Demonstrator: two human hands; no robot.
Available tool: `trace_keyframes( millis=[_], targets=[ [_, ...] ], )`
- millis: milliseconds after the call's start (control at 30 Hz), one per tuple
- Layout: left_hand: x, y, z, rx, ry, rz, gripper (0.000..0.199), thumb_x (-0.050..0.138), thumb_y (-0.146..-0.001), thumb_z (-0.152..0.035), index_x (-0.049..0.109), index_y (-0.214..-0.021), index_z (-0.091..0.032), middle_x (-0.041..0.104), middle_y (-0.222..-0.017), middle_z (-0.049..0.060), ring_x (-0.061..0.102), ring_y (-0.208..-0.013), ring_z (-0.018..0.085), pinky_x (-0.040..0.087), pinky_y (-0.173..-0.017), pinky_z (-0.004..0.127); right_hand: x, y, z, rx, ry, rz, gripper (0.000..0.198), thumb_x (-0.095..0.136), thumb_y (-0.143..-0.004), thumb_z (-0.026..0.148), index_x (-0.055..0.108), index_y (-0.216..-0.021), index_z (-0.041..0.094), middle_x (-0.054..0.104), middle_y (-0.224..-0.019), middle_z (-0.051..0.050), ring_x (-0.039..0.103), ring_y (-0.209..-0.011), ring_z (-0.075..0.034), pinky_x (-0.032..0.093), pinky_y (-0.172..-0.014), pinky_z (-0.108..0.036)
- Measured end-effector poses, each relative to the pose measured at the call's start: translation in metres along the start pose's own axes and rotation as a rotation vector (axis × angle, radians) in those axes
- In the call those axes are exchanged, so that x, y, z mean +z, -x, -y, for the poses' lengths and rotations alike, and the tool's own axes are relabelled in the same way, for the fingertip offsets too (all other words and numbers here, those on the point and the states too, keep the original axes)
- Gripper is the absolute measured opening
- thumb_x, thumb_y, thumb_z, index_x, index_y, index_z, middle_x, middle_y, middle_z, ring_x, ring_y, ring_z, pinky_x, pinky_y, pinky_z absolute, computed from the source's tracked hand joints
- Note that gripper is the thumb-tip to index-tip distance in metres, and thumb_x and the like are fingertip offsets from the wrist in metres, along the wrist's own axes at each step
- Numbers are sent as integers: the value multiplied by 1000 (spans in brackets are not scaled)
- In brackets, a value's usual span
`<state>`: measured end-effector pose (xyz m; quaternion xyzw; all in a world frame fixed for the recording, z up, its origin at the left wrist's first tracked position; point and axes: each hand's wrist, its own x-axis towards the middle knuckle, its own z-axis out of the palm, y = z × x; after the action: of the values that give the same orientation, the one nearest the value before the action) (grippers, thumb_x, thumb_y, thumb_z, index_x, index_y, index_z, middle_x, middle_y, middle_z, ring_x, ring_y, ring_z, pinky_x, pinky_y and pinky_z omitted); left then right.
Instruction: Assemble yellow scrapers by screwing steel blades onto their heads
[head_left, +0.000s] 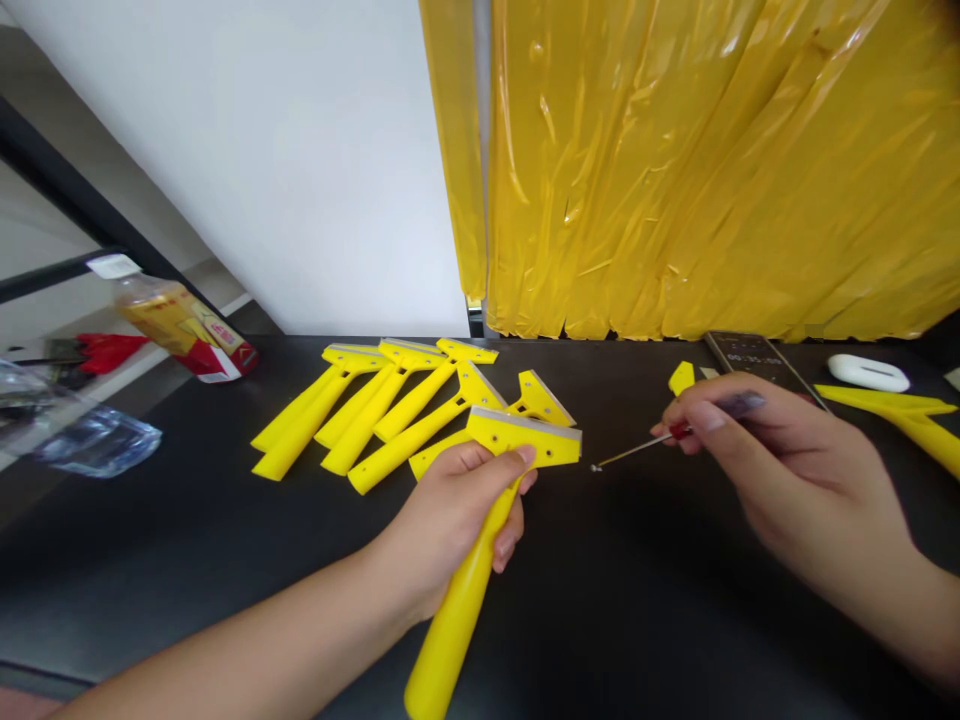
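Note:
My left hand [465, 510] is closed around the neck of a yellow scraper [457, 625], thumb pressed on its wide head. Two dark holes show in that head, and a metal blade edge runs along its top. My right hand [795, 480] is closed on a thin screwdriver [637, 450] with a red and translucent handle. A small silvery screw [596, 468] sits at the screwdriver tip, a short way right of the scraper head and apart from it. Behind my left hand, several more yellow scrapers [300, 425] lie on the black table [637, 620].
At the left lean a drink bottle [187, 315] and a clear plastic container [105, 440]. Toward the back right lie a phone [757, 360] showing a timer, a white case [868, 373] and yellow scraper parts [900, 410]. Yellow plastic sheeting [675, 170] hangs behind the table.

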<state>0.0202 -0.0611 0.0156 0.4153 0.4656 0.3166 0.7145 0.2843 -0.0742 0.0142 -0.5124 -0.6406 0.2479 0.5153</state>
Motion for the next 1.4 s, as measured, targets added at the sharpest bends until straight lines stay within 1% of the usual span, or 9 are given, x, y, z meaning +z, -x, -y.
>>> trace_keyframes(
  millis=[100, 200, 333, 467, 600, 967, 1267, 1400],
  targets=[
    [-2, 0, 2, -21, 15, 25, 35, 65, -101, -44, 59, -76, -20, 50, -41, -3, 41, -35, 9, 36, -42, 18, 2, 5, 11, 13, -166, -56, 16, 72, -104, 42, 79, -95, 30, 75, -95, -3, 67, -89, -19, 53, -76, -27],
    [-3, 0, 4, -49, 43, 77, 36, 66, -101, -45, 58, -76, -20, 49, -41, -3, 40, -34, 9, 36, -41, 18, 4, 11, 15, 42, -293, -63, 14, 72, -103, 40, 81, -98, 30, 75, -99, -5, 69, -91, -20, 58, -76, -26],
    [-3, 1, 5, -104, 91, 130, 35, 66, -100, -45, 60, -77, -20, 47, -41, -3, 37, -34, 9, 36, -39, 18, 7, 14, 15, 89, -374, -52, 12, 75, -101, 40, 83, -100, 31, 74, -97, -5, 70, -85, -19, 61, -76, -27],
    [-3, 3, 3, -148, 117, 172, 34, 65, -100, -45, 60, -77, -21, 46, -41, -4, 37, -33, 9, 36, -38, 18, 12, 11, 13, 137, -430, -63, 13, 77, -99, 40, 84, -97, 29, 73, -95, -4, 71, -80, -17, 62, -77, -26],
    [-2, 3, 3, -162, 127, 183, 35, 65, -100, -45, 60, -76, -21, 46, -41, -3, 38, -33, 9, 35, -38, 18, 14, 7, 9, 147, -455, -74, 12, 78, -99, 39, 85, -97, 29, 73, -96, -4, 71, -80, -17, 62, -77, -26],
    [-4, 3, 3, -167, 164, 208, 35, 65, -101, -45, 60, -77, -20, 45, -42, -4, 37, -33, 9, 36, -39, 18, 11, 7, 2, 155, -488, -46, 13, 76, -101, 37, 84, -99, 27, 73, -96, -4, 71, -81, -16, 62, -79, -26],
    [-4, 3, 1, -158, 154, 202, 36, 65, -101, -46, 61, -76, -20, 44, -41, -4, 37, -33, 9, 35, -38, 18, 9, 6, 0, 131, -403, -56, 12, 77, -100, 41, 84, -101, 31, 73, -98, -4, 70, -83, -20, 61, -79, -32],
    [-4, 3, 2, -162, 152, 204, 35, 64, -101, -44, 61, -76, -20, 45, -41, -3, 38, -33, 9, 35, -38, 18, 8, 5, 2, 113, -366, -80, 12, 77, -100, 41, 83, -98, 30, 73, -98, -4, 70, -83, -19, 60, -80, -29]
  ],
)
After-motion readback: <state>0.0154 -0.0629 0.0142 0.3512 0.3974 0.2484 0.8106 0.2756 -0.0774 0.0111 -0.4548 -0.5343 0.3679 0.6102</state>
